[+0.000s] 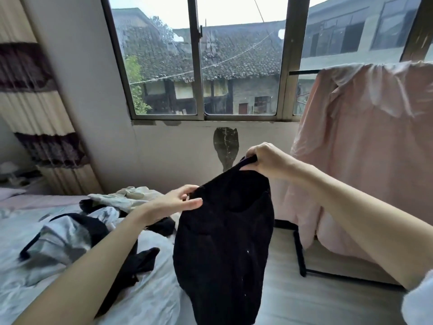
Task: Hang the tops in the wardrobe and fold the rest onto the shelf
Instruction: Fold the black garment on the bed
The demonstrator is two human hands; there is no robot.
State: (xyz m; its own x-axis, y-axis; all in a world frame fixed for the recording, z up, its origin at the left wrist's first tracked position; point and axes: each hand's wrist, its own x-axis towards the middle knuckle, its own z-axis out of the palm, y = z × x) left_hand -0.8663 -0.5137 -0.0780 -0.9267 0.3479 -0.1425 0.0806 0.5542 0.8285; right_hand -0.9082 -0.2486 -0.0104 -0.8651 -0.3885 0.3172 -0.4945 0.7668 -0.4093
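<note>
One black garment (pixel 225 242) hangs in the air between the two hands, above the edge of the bed (pixel 150 299). The left hand (pixel 174 204) pinches its top edge with thumb and fingers. The right hand (pixel 267 160) grips the other top corner, held higher up. The cloth drops down long and dark. I cannot tell if it is a top or something else.

Most of the job looks not done yet. A pile of clothes (pixel 93 221) lies on the bed, to the left of the black garment. It has pale pieces, grey pieces and black pieces, all mixed up and not folded. No folded stack shows anywhere, and no shelf shows either.

A rack (pixel 302 254) with a black frame stands on the right, by the window (pixel 199 66). A big pink cloth (pixel 365 141) is draped over it. This may be the wardrobe, but I cannot be sure. I see no tops hung on it in plain view.

So I think the person is near the start. This black piece must be sorted first: hang it if it is a top, fold it if not. Then the whole pile on the bed is left to do.
</note>
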